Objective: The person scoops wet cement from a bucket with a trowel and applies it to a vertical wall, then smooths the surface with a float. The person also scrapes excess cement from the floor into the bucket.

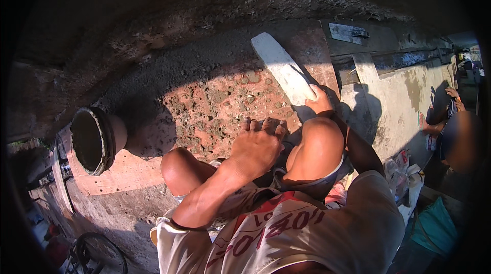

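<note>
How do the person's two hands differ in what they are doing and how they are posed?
The right hand grips the lower end of a long pale flat board; the left hand holds nothing. The left hand lies palm down with fingers spread on the rough reddish mortar surface; the right hand is curled shut. The right hand reaches past the right knee, the left sits between the knees. Both are bare.

Rough concrete slab: a bucket and pale board on it
</note>
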`<action>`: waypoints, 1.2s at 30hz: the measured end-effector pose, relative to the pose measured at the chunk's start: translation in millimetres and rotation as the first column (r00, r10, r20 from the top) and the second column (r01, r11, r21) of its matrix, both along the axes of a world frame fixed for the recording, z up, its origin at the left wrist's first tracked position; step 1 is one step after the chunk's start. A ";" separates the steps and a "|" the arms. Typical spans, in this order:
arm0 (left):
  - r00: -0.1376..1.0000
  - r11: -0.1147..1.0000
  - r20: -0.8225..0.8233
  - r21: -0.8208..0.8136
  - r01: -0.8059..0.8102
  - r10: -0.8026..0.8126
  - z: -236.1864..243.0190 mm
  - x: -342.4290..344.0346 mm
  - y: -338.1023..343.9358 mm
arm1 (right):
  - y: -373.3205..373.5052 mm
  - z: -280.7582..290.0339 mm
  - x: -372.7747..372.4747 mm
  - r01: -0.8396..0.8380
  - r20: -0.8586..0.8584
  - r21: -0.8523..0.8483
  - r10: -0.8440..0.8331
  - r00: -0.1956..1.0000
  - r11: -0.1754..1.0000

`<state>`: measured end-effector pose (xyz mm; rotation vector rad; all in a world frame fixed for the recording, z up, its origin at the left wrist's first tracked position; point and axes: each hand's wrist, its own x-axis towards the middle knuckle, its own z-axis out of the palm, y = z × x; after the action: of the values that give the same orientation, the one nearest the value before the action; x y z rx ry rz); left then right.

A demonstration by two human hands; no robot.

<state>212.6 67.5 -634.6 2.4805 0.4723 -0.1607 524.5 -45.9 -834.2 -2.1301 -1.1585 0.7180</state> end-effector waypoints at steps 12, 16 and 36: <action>0.998 0.999 -0.050 -0.019 0.047 -0.048 3.1 27.6 -15.1 | -67.8 2.3 59.6 0.554 -0.415 -0.035 -0.516 0.749 0.832; 0.997 0.999 -0.053 0.008 0.049 -0.048 8.0 27.8 -20.4 | -136.8 20.8 88.6 0.764 -0.449 0.069 -0.664 0.598 0.641; 0.994 0.988 -0.096 0.134 0.073 -0.060 11.3 17.8 -56.1 | -453.4 -71.6 140.6 0.799 0.765 -0.525 -0.249 0.594 0.293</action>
<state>230.4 11.3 -623.3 2.6345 0.4525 -0.2785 665.1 -499.2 -905.8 -3.5134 -0.0155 0.2843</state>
